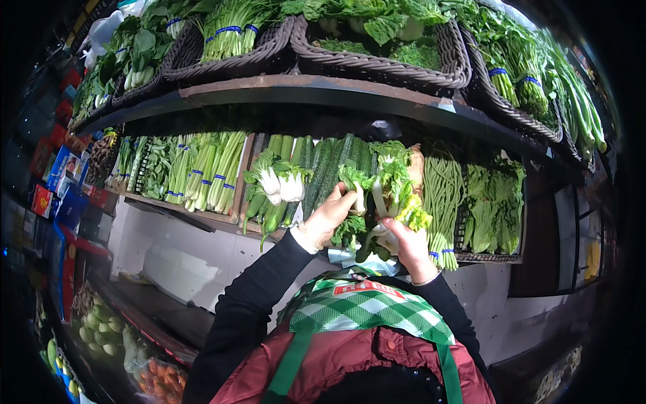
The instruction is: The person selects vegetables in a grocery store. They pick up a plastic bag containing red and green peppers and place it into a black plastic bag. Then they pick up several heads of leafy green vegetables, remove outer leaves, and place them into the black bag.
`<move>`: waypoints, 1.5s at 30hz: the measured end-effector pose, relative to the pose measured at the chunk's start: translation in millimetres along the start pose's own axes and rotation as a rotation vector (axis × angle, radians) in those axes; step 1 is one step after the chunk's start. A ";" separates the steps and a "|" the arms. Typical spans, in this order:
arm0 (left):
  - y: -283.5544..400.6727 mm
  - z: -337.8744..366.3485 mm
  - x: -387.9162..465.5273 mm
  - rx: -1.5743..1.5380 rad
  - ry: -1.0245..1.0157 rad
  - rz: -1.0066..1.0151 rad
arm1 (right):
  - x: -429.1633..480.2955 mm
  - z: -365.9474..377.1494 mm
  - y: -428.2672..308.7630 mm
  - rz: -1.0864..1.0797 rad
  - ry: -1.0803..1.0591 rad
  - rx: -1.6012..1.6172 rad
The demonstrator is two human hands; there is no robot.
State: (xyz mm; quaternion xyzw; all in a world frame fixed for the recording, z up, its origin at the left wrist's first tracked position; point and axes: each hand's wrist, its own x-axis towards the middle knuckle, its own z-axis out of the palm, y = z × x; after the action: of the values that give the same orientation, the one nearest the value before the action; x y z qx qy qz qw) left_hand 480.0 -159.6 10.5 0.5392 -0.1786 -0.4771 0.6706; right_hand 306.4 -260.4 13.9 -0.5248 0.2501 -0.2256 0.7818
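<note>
My left hand (329, 214) pinches a small leafy green (359, 194) with a pale stalk between thumb and fingers. Close by on the right, my right hand (409, 247) grips the base of a bok choy-like plant (386, 199) with white stalks and partly yellow leaves. Darker leaves (349, 230) hang below and between the hands. Two white-stemmed bok choy heads (291, 188) lie left of my left hand, on top of the cucumbers (323, 161) and green peppers (273, 218). What lies directly under my hands is partly hidden.
Banded celery (222, 174) fills the lower shelf at left; long beans (442, 202) and lettuce (497, 212) lie at right. Above, a shelf edge (313, 87) juts out, bearing wicker baskets (383, 64) of greens. Bagged carrots (161, 379) and round pale vegetables (101, 325) are at lower left.
</note>
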 end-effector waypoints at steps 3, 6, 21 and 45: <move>-19.9 7.1 4.2 0.191 0.048 0.091 | 3.8 5.2 2.0 0.132 0.047 0.141; -36.3 16.7 7.9 0.425 0.095 0.154 | 6.2 9.4 5.0 0.106 0.022 0.078; -9.2 -3.1 9.7 -0.311 -0.267 -0.351 | 16.7 -22.7 17.3 0.303 0.123 0.270; 39.4 -31.8 -8.6 0.568 -0.056 0.639 | 31.1 -45.4 35.7 0.327 0.198 0.306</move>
State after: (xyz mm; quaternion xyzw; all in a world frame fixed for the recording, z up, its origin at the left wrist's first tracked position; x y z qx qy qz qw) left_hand 517.5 -136.3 36.8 0.6069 -0.4791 -0.1916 0.6045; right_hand 305.1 -299.3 -38.9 -0.3279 0.3702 -0.1815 0.8500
